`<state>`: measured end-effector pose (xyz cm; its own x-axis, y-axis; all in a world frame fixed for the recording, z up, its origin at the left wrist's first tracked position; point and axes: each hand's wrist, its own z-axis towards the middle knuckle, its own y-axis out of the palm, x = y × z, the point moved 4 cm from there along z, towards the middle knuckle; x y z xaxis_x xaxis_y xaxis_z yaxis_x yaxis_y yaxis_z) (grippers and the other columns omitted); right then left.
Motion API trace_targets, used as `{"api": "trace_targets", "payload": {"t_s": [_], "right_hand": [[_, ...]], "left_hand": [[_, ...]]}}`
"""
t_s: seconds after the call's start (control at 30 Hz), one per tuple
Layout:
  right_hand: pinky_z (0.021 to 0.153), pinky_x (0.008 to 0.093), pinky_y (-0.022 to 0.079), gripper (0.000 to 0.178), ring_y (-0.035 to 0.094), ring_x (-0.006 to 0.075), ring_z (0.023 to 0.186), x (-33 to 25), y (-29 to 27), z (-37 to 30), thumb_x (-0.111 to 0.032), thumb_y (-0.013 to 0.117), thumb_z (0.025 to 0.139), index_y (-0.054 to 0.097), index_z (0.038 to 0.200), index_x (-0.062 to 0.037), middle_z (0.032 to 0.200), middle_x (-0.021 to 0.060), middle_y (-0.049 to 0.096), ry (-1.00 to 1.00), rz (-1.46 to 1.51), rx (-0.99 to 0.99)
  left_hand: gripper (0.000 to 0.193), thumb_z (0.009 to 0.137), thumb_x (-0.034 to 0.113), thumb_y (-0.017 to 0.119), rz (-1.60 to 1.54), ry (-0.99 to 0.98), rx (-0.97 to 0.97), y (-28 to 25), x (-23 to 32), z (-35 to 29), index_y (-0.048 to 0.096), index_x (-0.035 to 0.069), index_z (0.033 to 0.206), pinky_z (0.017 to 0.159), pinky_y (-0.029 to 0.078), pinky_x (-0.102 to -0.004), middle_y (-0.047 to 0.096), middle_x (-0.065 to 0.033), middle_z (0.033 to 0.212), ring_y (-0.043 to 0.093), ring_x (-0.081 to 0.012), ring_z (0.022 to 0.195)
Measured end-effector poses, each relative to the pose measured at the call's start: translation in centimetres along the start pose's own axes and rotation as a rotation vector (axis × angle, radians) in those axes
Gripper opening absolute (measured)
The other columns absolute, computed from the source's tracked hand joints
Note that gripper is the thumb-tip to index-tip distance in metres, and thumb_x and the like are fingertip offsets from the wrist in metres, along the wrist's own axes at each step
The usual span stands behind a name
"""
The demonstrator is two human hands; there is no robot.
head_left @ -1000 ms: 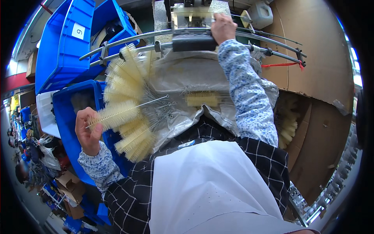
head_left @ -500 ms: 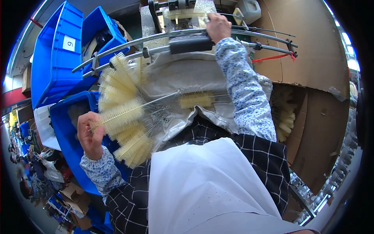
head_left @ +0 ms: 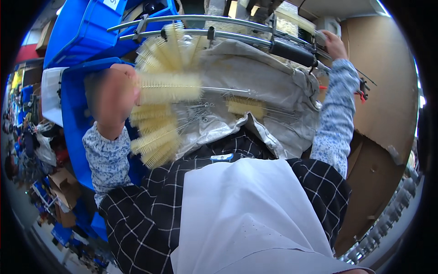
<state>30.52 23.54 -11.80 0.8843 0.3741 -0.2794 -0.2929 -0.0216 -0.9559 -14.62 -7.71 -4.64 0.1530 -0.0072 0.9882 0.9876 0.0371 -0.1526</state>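
Since a second ago, the left hand (head_left: 112, 98) has risen and now grips one bottle brush (head_left: 171, 87) by its bristle end. Its wire stem runs rightward across the grey sheet (head_left: 273, 86), toward the lone brush (head_left: 245, 107) lying there. Right hand (head_left: 335, 44) is far up-right of the sheet, fingers clenched on the machine's metal rail (head_left: 237, 20).

L hand (head_left: 112, 98) lifted brush (head_left: 169, 87) up; view shifted
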Motion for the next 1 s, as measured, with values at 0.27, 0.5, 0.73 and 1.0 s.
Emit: {"api": "trace_targets", "payload": {"t_s": [0.27,0.5,0.73,1.0], "right_hand": [[0.087,0.0291,0.041,0.038,0.052,0.0204,0.098,-12.8,-5.4,-10.6,-0.009,0.058,0.077,0.051,0.114,-0.0032,0.106,0.01,0.056,-0.136,0.33,-0.48],[0.075,0.0304,0.046,0.028,0.058,0.019,0.085,-26.6,4.0,-15.0,-0.017,0.062,0.077,0.057,0.1,-0.0029,0.091,0.0103,0.061,-0.062,1.275,-0.609],[0.071,0.0382,0.042,0.025,0.053,0.0242,0.08,-11.1,3.0,-3.6,-0.015,0.052,0.077,0.058,0.101,-0.0206,0.084,0.0031,0.059,0.004,-0.236,0.31],[0.079,0.0362,0.036,0.026,0.05,0.0194,0.088,-9.9,4.2,-1.3,-0.025,0.048,0.082,0.058,0.105,-0.0275,0.091,0.0005,0.059,0.09,-0.335,0.16]], "left_hand": [[0.022,0.078,0.002,0.053,-0.234,-0.079,-0.183,5.1,-0.4,3.0,0.044,0.004,0.098,0.062,0.041,-0.0214,0.046,-0.0007,0.08,0.047,-0.0062,0.071],[0.043,0.073,0.009,0.064,0.137,0.246,-0.343,8.6,-0.7,3.3,0.042,0.002,0.108,0.073,0.045,-0.0286,0.047,-0.0085,0.099,0.052,-0.0165,0.084],[0.07,0.064,0.028,0.07,0.875,-0.479,-0.693,1.3,-5.1,-6.4,0.032,0.008,0.118,0.077,0.045,-0.0385,0.047,-0.0215,0.104,0.054,-0.0374,0.088],[0.053,0.067,0.019,0.06,0.829,-0.721,-0.695,1.3,-6.0,-8.4,0.034,0.009,0.112,0.068,0.044,-0.0413,0.055,-0.0209,0.081,0.055,-0.0367,0.078]]}}
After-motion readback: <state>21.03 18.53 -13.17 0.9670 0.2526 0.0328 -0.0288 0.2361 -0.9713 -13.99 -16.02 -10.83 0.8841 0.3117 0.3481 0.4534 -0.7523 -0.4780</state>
